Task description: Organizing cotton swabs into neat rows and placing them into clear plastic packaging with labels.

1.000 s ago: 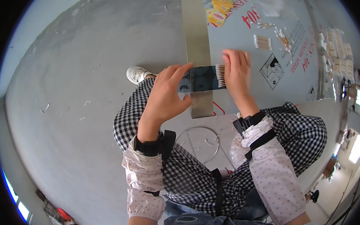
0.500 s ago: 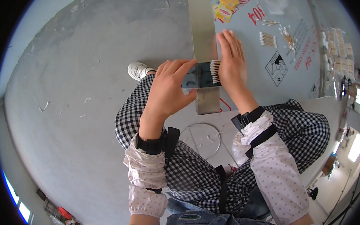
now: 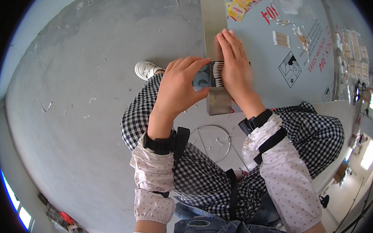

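A row of cotton swabs [image 3: 217, 74] lies side by side on a dark, see-through flat box or sleeve [image 3: 201, 78] at the table's left edge. My left hand [image 3: 175, 84] grips this box between the thumb on its near side and the fingers on its far side. My right hand [image 3: 236, 70] is stretched flat with the fingers together, its edge against the right end of the swabs. The right part of the box is hidden under that hand. A bare metal strip [image 3: 220, 102] runs along the table edge beneath both hands.
On the film-covered metal table [image 3: 264, 82] lie a neat row of swabs [image 3: 281, 38], a loose heap of swabs [image 3: 301, 37] and yellow packets [image 3: 238, 8] at the far edge. Stacked packs [image 3: 352, 53] stand far right. A round metal stool frame [image 3: 229, 146] is below.
My right hand has slid left, and the swabs have moved left with it over the dark box. My left hand has shifted slightly right and still grips the box.
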The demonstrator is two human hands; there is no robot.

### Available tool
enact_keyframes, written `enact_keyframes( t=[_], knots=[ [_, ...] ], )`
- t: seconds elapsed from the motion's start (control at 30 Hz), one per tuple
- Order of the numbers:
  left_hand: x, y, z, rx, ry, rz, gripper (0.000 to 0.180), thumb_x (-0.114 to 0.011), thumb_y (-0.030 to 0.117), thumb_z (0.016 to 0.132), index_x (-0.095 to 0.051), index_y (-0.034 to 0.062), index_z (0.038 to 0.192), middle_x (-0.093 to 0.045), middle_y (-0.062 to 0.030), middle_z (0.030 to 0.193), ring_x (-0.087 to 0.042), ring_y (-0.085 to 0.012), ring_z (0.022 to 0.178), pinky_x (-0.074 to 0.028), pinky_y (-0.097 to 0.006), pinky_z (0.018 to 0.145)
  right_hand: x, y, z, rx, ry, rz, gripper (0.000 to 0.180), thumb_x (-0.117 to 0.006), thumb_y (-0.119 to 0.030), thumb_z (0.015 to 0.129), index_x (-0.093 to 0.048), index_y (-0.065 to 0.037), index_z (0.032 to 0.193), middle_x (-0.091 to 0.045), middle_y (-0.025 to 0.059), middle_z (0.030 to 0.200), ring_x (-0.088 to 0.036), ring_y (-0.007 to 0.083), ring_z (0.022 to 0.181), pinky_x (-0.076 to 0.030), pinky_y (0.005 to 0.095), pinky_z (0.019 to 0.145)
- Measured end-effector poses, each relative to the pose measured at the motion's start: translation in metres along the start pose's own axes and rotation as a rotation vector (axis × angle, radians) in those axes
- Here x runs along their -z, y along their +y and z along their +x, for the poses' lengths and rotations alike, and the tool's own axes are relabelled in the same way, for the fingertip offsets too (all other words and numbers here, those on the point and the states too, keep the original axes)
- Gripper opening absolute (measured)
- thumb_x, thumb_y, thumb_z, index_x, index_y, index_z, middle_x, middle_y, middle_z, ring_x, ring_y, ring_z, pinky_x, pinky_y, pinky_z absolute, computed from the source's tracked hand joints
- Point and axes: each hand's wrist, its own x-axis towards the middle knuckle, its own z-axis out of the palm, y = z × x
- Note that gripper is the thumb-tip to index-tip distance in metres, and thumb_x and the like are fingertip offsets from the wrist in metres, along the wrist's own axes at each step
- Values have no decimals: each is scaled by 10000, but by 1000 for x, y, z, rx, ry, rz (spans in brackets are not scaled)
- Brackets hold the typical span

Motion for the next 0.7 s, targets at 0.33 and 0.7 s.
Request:
enact_keyframes(
  t=[0.33, 0.7],
  knots=[
    [-3, -2, -1, 3, -9, -15, 586, -787, 95, 644, -641, 84, 1212, -639, -81, 1184, -586, -294, 1114, -460, -400, 968, -2, -5, 1, 21, -21, 20, 476, -474, 40, 892, -488, -11, 1365, -491, 153, 1444, -441, 321, 1371, -373, 452, 1143],
    [-3, -4, -4, -1, -10, -5, 582, -786, 94, 652, -642, 84, 1215, -636, -76, 1196, -585, -286, 1109, -467, -396, 955, -12, -3, 11, 60, 37, 40, 462, -498, 58, 871, -515, -9, 1327, -521, 151, 1409, -464, 325, 1349, -396, 444, 1127]
  ],
)
